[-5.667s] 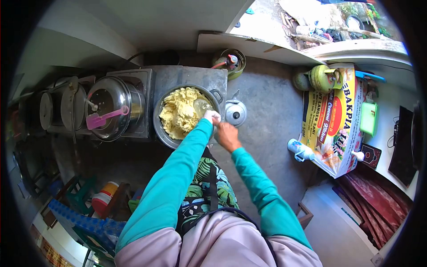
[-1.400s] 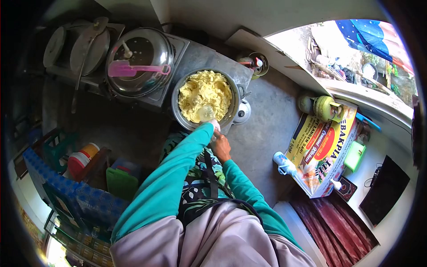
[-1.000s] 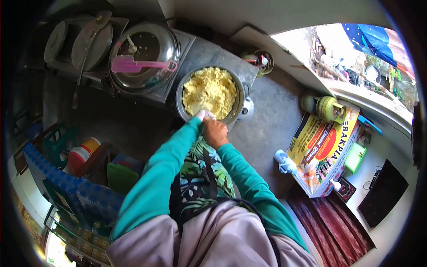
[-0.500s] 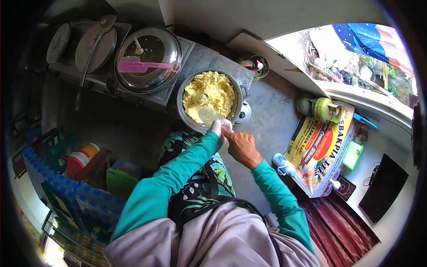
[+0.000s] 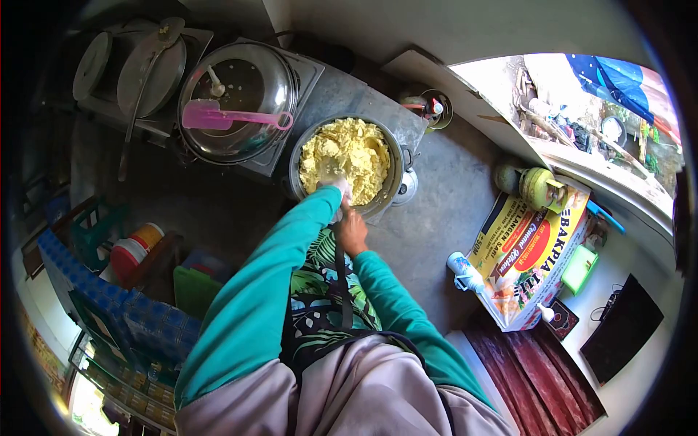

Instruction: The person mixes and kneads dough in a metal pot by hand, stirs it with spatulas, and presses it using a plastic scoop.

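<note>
A large metal pot (image 5: 398, 174) holds a crumbly pale yellow mass (image 5: 363, 161). My left hand (image 5: 340, 190), in a pale glove, is closed around the handle of a rounded scoop at the pot's near rim. The scoop (image 5: 329, 167) rests in the mass, its head partly covered. Just below the glove, my bare right hand (image 5: 352, 231) is closed at the lower end of the same handle. Most of the handle is hidden by my hands.
Left of the pot, a pink spatula (image 5: 207, 115) lies on a big lidded pan (image 5: 258, 80). A kettle (image 5: 408, 186) stands right of the pot. Farther right are a printed box (image 5: 527, 236), a green gas cylinder (image 5: 542, 187) and a light blue bottle (image 5: 464, 270). A long ladle (image 5: 142, 91) lies at the far left.
The scoop has moved forward and left into the mass, with my left hand following. My right hand has swung left and down from the right side. The view has shifted slightly.
</note>
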A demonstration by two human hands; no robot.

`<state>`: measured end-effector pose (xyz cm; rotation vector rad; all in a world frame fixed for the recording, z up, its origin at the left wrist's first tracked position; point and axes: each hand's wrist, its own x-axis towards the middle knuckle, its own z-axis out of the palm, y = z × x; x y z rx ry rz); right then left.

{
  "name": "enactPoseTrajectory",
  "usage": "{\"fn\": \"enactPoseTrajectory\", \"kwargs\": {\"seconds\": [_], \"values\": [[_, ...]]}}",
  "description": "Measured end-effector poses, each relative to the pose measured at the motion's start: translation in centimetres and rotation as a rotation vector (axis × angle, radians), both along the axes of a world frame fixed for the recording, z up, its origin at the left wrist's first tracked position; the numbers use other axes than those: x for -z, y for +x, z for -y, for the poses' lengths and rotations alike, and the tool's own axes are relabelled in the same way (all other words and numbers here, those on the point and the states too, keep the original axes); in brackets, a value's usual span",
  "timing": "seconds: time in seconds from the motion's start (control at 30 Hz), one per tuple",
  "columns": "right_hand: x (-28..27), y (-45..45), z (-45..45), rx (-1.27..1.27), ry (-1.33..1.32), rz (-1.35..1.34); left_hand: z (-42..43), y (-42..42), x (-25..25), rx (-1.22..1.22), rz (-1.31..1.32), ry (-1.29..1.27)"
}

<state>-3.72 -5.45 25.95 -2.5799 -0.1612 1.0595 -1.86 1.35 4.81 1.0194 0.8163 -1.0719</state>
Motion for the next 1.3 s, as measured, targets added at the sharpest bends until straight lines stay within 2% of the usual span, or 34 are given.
{"fn": "enactPoseTrajectory", "kwargs": {"seconds": [0.03, 0.07, 0.17, 0.2, 0.27, 0.3, 0.37, 0.4, 0.47, 0.5, 0.6, 0.7, 0.8, 0.83, 0.93, 1.03, 1.1, 1.13, 1.17, 1.2, 1.23, 1.3], "values": [[1.3, -1.9, 0.2, 0.102, 0.038, 0.022, 0.6, -0.8, 2.5, 0.187, 0.031, 0.116], [2.5, -3.7, 0.6, 0.205, 0.122, 0.127, 0.4, -0.5, -1.8, 0.221, 0.043, 0.371], [3.5, -2.7, 2.2, 0.162, 0.206, 0.06, -0.4, 1.0, -5.8, 0.433, 0.063, 0.568], [1.7, -0.8, 2.4, 0.081, 0.207, 0.071, -0.2, 1.4, -5.1, 0.282, -0.012, 0.323], [0.4, 2.4, 2.9, -0.244, 0.075, 0.274, 0.6, 1.8, -4.7, -0.248, -0.024, -0.077], [-2.6, 4.3, 2.3, -0.443, 0.011, 0.373, 1.5, 0.9, -5.1, -0.628, 0.026, -0.237], [-6.5, 7.3, 1.0, -0.709, -0.055, 0.324, 0.7, 2.0, -17.5, -1.078, -0.01, -0.241], [-8.5, 8.0, 0.4, -0.783, 0.024, 0.373, 0.2, 2.2, -17.2, -1.085, -0.007, -0.245], [-10.1, 8.7, -1.0, -0.874, 0.024, 0.383, -0.3, 1.9, -15.1, -1.173, -0.136, -0.591], [-10.1, 8.7, -1.8, -0.955, 0.033, 0.395, -1.4, 1.9, -16.2, -1.263, -0.158, -0.66], [-6.2, 8.1, -5.2, -1.021, -0.061, 0.329, -3.2, 0.4, -10.6, -1.183, -0.069, -0.545], [-3.2, 8.5, -5.2, -0.984, -0.084, 0.337, -3.9, 0.6, -6.8, -0.957, -0.008, -0.468], [-2.2, 9.1, -4.0, -0.656, -0.016, 0.135, -3.7, 1.6, -4.8, -0.658, 0.034, -0.369], [-1.9, 8.5, -3.6, -0.652, -0.012, 0.136, -3.6, 1.7, -4.4, -0.554, 0.055, -0.321], [0.2, 4.1, -1.7, -0.263, -0.04, 0.098, -2.7, 1.5, -3.6, -0.303, 0.064, -0.164], [0.7, -1.0, -0.2, 0.088, 0.077, 0.02, -1.5, 0.1, -4.6, -0.33, 0.026, -0.131], [0.9, -0.4, 0.8, 0.077, 0.121, 0.109, -0.5, 0.0, -5.6, -0.353, 0.048, 0.028], [-0.7, 1.7, 1.1, -0.109, 0.047, 0.1, -0.1, 0.0, -5.9, -0.363, 0.057, 0.107], [-2.5, 3.3, 1.4, -0.29, -0.03, 0.083, 0.2, -0.2, -6.5, -0.444, 0.043, 0.033], [-4.3, 4.7, 1.4, -0.463, 0.0, 0.164, 0.5, -0.3, -7.8, -0.57, 0.027, -0.077], [-6.0, 5.1, 1.1, -0.456, -0.003, 0.17, 0.8, -0.6, -9.6, -0.705, 0.009, -0.174], [-8.0, 5.7, 0.8, -0.785, -0.046, 0.377, 1.6, -1.4, -12.8, -0.931, -0.004, -0.286]]}}
